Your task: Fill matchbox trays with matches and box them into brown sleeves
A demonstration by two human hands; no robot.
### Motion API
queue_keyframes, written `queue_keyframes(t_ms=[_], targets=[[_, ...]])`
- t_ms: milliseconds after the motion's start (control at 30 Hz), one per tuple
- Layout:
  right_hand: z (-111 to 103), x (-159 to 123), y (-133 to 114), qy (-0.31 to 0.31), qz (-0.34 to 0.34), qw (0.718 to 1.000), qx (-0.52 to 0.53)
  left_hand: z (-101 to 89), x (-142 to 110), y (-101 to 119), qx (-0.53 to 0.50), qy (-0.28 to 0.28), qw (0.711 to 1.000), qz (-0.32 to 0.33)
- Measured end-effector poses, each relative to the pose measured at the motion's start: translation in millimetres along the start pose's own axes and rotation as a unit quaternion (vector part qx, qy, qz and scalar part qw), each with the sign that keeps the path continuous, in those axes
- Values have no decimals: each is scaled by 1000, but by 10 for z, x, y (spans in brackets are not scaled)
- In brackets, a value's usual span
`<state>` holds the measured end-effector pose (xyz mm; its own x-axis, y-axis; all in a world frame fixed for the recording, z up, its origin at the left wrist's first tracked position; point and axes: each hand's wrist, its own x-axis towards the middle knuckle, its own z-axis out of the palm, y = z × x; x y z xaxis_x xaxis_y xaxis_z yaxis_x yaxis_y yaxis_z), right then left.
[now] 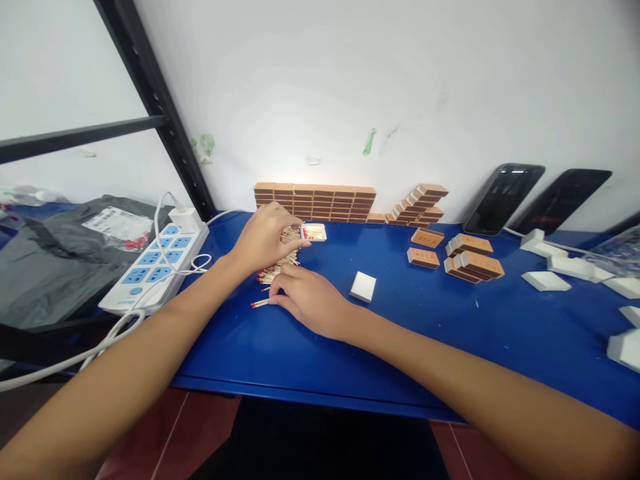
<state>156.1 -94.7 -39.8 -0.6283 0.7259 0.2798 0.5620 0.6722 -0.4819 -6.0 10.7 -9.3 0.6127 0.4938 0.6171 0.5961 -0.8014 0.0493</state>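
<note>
My left hand [270, 233] grips the left end of a small white matchbox tray [320, 232] between thumb and fingers. Matches with red heads lie inside the tray. Below that hand, a heap of loose matches [273, 272] spreads over the blue table, partly hidden by both hands. My right hand [307, 297] is closed in a pinch on matches [261, 303], whose red heads point left. To the right of it sits a small white box piece [363, 287].
Stacked orange matchboxes [315, 203] line the wall, with further matchboxes [475, 257] to the right. Two phones [505, 199] lean at the back. White box pieces [546, 281] lie scattered at right. A power strip [155, 270] with white cables stands left on the blue table [300, 360].
</note>
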Motion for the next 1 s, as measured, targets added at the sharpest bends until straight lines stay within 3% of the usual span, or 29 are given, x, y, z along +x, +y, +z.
queue_keyframes(t_ms=[233,400,567,733,1000], targets=[[-172,-151,4,11,3,1000,2,-6,-10,8,-5,-3,1000,0],[-536,-177,280,118,12,992,-39,-12,-8,35,-9,-12,1000,0],[-803,-184,619,204,69,973,-85,21,-15,75,-21,-2,1000,14],[-809,-211,744,204,95,966,-123,46,-17,129,-29,-5,999,20],[-791,-214,694,179,98,966,-162,25,-11,198,-40,-21,999,23]])
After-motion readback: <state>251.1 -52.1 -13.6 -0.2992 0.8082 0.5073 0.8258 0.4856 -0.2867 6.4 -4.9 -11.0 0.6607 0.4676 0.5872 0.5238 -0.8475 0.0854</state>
